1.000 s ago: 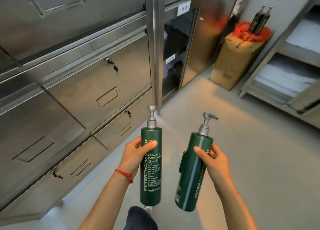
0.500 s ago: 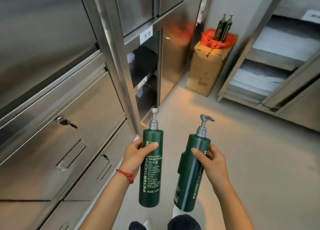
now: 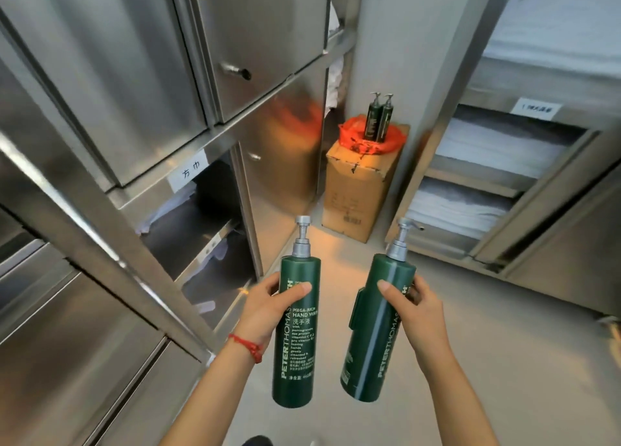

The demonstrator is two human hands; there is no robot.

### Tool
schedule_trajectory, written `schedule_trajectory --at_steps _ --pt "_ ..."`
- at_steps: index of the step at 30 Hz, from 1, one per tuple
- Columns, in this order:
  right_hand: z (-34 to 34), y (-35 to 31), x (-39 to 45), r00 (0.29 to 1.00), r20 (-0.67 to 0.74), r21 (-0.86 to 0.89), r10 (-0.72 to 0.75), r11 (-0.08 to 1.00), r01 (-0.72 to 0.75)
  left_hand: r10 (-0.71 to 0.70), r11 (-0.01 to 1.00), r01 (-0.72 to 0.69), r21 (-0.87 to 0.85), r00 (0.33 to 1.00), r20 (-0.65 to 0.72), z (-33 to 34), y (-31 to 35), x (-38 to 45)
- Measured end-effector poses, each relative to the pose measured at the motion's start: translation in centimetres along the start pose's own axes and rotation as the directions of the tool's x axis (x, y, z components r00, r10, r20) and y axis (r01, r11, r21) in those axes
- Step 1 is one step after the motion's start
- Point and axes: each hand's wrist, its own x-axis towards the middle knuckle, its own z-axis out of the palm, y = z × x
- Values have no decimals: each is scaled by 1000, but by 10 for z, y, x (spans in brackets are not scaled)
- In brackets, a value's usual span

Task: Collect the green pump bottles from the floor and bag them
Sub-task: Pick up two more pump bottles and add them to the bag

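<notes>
Green plastic fills both of my hands: my left hand (image 3: 265, 306) is closed around one green pump bottle (image 3: 295, 331) in the lower middle of the frame, with my thumb lying across its front above the white print. Its long axis stands almost upright, the grey pump head pointing to the top of the frame and the flat base pointing down toward me. A red string bracelet (image 3: 247, 346) goes around that wrist. My right hand (image 3: 415, 311) grips a second green bottle (image 3: 376, 331) just to the right of the first one, the two bottles near each other but apart. This second bottle is tilted a little, its base leaning to the left and its grey pump to the upper right, and the nozzle of the pump turns to the right. In the upper middle of the frame a cardboard box (image 3: 359, 183) stands on the grey floor (image 3: 504, 361) in the corner, and on top of it sits a red plastic bag (image 3: 353, 136) with two more dark green pump bottles (image 3: 378, 119) standing upright in it, side by side and touching. Steel cabinets (image 3: 100, 109) fill the left side, and a shelf with folded white linen (image 3: 470, 203) is at the right.
</notes>
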Motion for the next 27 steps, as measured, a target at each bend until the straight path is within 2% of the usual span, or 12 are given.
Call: schedule_trajectory --at_steps 4,14,20,27 --pt "-3 -12 51 1000 -22 1 -19 1000 19 26 1000 -25 -14 1000 8 19 24 51" --pt "38 -20 200 995 -95 -20 -14 1000 12 78 997 -80 4 983 169 36 87 218" --pt "60 -34 284 992 -119 -80 -32 997 22 58 997 -68 31 968 244 42 125 313" --pt "51 -37 373 978 -205 -92 -42 995 24 50 997 -65 47 963 264 73 143 409"
